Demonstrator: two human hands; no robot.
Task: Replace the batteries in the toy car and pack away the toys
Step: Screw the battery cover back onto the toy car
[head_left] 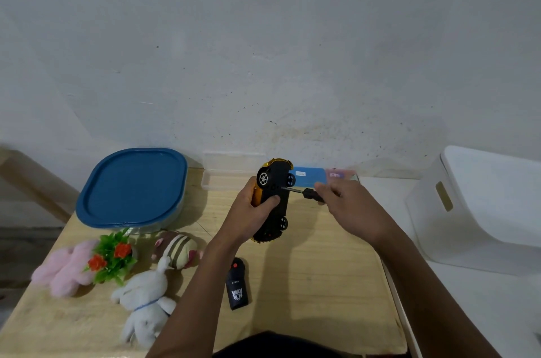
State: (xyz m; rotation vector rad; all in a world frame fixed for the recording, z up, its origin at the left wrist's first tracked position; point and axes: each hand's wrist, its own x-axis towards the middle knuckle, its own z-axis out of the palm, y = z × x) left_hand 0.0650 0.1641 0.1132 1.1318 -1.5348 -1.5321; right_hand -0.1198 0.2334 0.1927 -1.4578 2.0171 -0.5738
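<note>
My left hand [251, 205] grips a gold toy car [273, 196], held above the wooden table [322, 269] with its black underside turned toward me. My right hand [348, 205] holds a black-handled screwdriver [304, 192] whose metal tip touches the car's underside near the upper wheels. A black remote control [237, 284] lies on the table below the car. At the left lie a pink plush [66, 268], a white plush rabbit [146, 303] and a brown striped plush [177, 249]. A small green plant with red flowers [112, 258] stands among them.
A clear container with a blue lid [133, 186] sits at the back left. A clear plastic box [225, 174] and a blue packet [310, 176] lie against the wall behind the car. A white bin [480, 211] stands to the right of the table.
</note>
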